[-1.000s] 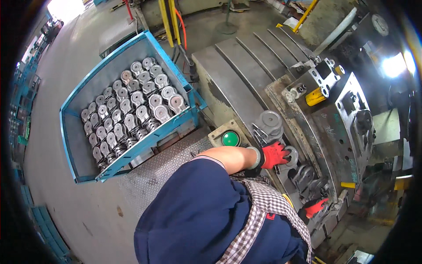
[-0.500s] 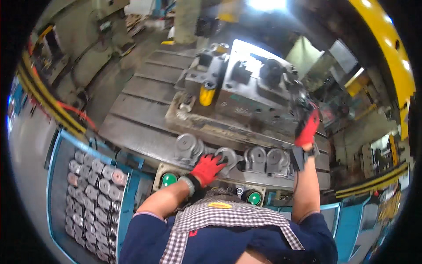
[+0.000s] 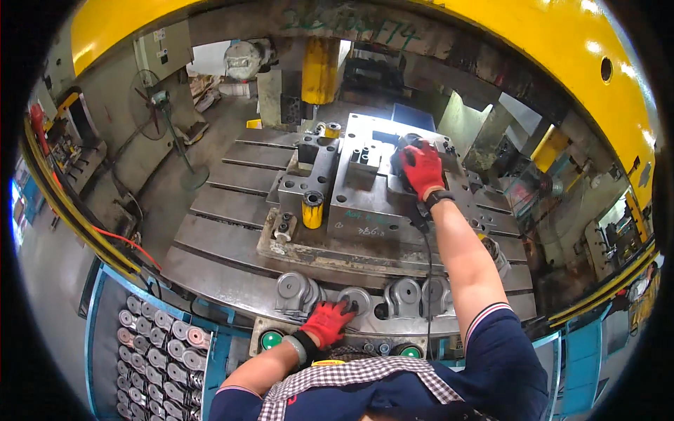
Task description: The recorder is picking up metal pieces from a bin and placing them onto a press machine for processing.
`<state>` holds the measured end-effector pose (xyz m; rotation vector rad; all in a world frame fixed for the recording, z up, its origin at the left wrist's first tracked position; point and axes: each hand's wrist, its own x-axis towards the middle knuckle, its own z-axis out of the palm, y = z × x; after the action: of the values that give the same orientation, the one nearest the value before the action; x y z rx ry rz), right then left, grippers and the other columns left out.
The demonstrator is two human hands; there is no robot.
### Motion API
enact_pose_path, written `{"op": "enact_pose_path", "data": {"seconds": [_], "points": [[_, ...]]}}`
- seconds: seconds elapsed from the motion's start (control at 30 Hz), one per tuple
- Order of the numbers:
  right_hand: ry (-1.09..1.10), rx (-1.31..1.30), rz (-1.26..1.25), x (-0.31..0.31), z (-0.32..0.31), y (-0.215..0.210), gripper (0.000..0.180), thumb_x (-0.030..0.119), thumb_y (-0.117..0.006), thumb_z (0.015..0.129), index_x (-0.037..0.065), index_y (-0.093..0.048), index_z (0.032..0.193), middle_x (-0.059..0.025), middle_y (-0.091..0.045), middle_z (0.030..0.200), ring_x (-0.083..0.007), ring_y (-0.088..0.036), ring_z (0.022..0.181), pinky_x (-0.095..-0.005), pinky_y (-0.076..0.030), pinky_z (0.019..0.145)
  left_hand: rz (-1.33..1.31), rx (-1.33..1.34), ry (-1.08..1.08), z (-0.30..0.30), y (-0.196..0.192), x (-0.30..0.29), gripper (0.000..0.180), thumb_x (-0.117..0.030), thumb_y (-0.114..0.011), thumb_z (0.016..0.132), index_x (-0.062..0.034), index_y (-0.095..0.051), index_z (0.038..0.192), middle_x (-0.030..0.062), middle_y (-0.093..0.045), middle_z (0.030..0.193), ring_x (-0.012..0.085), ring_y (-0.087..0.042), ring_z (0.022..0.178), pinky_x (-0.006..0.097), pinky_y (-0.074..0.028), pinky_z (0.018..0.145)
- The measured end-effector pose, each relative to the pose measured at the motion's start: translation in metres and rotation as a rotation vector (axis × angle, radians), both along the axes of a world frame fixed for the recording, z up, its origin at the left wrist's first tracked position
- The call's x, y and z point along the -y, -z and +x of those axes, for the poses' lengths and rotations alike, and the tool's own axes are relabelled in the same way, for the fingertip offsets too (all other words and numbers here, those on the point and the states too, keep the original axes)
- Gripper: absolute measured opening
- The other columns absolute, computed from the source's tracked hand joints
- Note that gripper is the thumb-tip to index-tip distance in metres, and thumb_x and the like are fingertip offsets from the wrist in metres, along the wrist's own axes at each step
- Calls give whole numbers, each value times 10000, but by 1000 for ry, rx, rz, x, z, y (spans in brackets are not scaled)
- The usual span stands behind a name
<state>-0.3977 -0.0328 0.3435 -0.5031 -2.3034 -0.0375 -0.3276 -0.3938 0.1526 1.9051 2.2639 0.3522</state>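
Note:
My left hand point(image 3: 327, 323), in a red glove with dark fingertips, is at the table's front edge. Its fingers are closed on the rim of a grey stamped metal part with a round, disc-like top point(image 3: 357, 299). Farther off, my right hand point(image 3: 423, 167), gloved alike, reaches over the steel die block point(image 3: 365, 193). Its fingers curl over a dark rounded metal part point(image 3: 407, 142) on top of the block; the glove covers much of it. Similar parts point(image 3: 292, 286) stand to the left of my left hand, and others point(image 3: 404, 297) to the right.
A blue bin point(image 3: 91, 330) at lower left holds many stacked parts. Green buttons point(image 3: 272, 340) sit by the front edge. A yellow post point(image 3: 312, 210) stands beside the die on the slotted table point(image 3: 210, 228). A dark cord point(image 3: 430, 281) hangs below my right wrist. Yellow press framing point(image 3: 607, 70) arches overhead.
My right hand has swung from the die's right side to the part on top of it. My left hand stays at the same disc-topped part. The head view has shifted, showing more of the press.

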Motion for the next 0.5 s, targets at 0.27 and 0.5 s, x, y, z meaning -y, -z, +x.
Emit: {"op": "enact_pose_path", "data": {"seconds": [0.27, 0.5], "points": [[-122, 200, 30, -1, 13, 16, 307, 426, -565, 787, 228, -626, 1013, -113, -433, 1271, -345, -412, 1145, -458, -371, 898, -71, -13, 6, 1, -13, -1, 683, -386, -688, 646, -175, -449, 1250, 167, -403, 1287, 363, -433, 1114, 478, -331, 928], [-347, 50, -76, 60, 107, -2, 374, 197, -597, 774, 127, -550, 1138, -158, -512, 1173, -329, -442, 1126, -414, -343, 966, 77, 114, -48, -11, -31, 15, 706, -392, -653, 688, -148, -400, 1300, 202, -407, 1286, 402, -380, 1177, 470, -312, 973]]}}
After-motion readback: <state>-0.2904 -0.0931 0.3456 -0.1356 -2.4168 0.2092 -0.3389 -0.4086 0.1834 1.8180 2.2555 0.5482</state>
